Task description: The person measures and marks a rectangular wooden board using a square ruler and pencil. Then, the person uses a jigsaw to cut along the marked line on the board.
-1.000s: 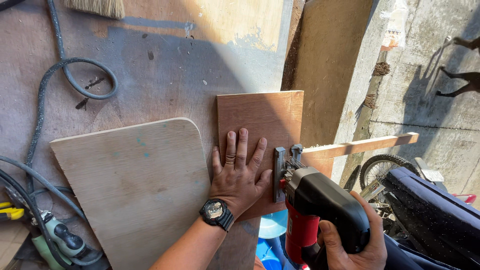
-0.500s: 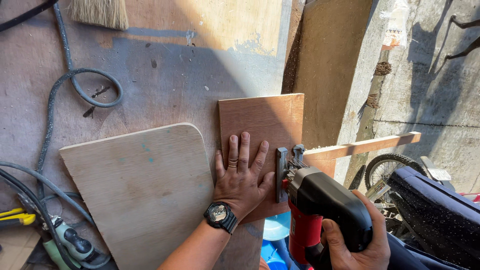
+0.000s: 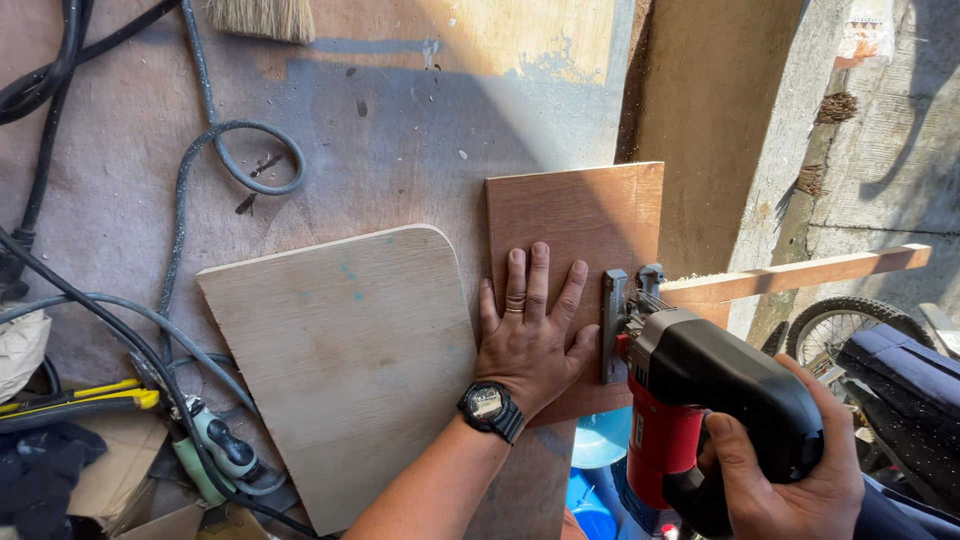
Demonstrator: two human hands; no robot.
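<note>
On the dusty plywood workbench (image 3: 420, 130), my left hand (image 3: 530, 335) presses flat, fingers spread, on a smooth reddish plywood panel (image 3: 575, 215). My right hand (image 3: 790, 480) grips a red-and-black jigsaw (image 3: 700, 400), fingers wrapped round its handle, at the panel's right edge. Beside lies a pale round-cornered board (image 3: 345, 350). Since a second ago both hands stay put.

A worn plywood bench (image 3: 420, 130) is seen; a rounded pale board (image 3: 340, 360), brown panel (image 3: 575, 215) at its right edge, and hoses (image 3: 200, 170) are laid on it.
</note>
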